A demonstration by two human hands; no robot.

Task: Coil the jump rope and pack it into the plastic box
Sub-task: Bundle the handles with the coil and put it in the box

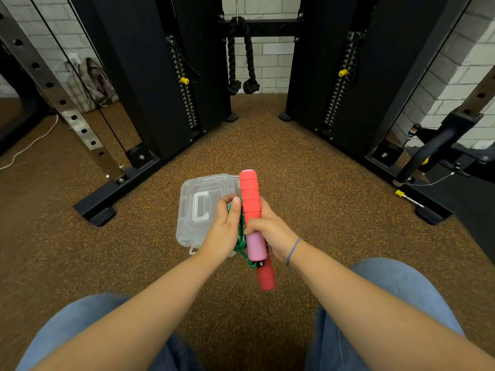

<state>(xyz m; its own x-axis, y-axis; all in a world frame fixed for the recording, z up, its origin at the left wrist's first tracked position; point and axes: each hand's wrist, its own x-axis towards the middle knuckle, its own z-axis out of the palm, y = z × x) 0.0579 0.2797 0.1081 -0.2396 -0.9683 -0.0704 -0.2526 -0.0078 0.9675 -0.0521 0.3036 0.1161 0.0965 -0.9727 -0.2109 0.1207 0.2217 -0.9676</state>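
The jump rope has a green cord [242, 235] and red and pink foam handles. My right hand [273, 231] grips both handles together: one handle [250, 199] points up and away, the other handle [265, 275] sticks out below my palm. My left hand [224, 228] holds the bunched green cord beside the handles, thumb up against the red foam. A clear plastic box [199, 210] with its lid closed lies on the brown speckled floor right under and behind my left hand.
A black cable machine frame [126, 188] stands on the floor to the left, and another frame [417, 188] to the right. A black rope attachment [242, 57] hangs at the back wall. My knees in blue jeans [80, 322] fill the bottom.
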